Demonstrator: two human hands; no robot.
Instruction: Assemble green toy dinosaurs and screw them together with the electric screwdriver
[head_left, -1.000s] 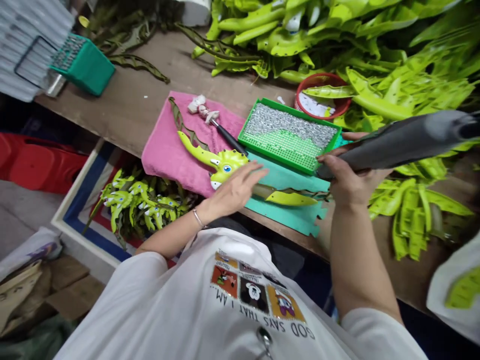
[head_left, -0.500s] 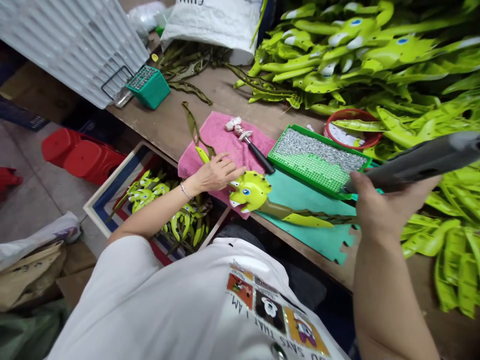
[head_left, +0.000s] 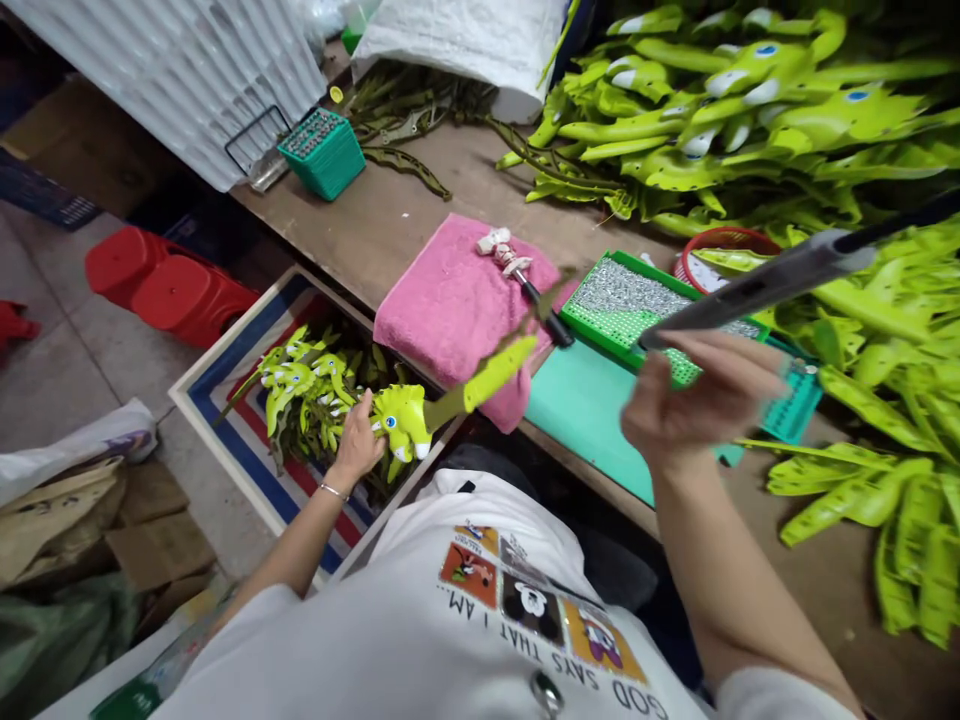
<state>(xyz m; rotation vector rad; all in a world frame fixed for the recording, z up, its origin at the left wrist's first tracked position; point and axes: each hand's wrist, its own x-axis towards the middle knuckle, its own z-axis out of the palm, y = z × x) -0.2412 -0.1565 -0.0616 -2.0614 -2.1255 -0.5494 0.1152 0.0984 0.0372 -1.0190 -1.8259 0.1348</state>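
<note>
My left hand (head_left: 358, 448), with a bracelet at the wrist, is closed on a lime-green plastic dinosaur toy (head_left: 401, 418) by its horned head. The toy's long olive tail, blurred, points up and right across the pink towel's edge. Both are above the drawer (head_left: 217, 410), where several similar toys (head_left: 296, 385) lie heaped. In my right hand (head_left: 705, 400) is a slim grey electric screwdriver (head_left: 765, 285), a dark cable running from its back end. That hand is raised in front of the green tray of small metal screws (head_left: 626, 290), its fingers wrapped round the tool.
On the bench a pink towel (head_left: 420, 290) bears a black-handled tool with a wrapped head (head_left: 529, 285). A turquoise mat (head_left: 577, 400) lies beside it. Lime-green parts (head_left: 810, 120) are piled right. A green screw block (head_left: 330, 160) and red stools (head_left: 180, 290) are left.
My left hand has carried the dinosaur toy off the mat and towel, left and down to above the drawer. My right hand, still holding the screwdriver, has shifted left.
</note>
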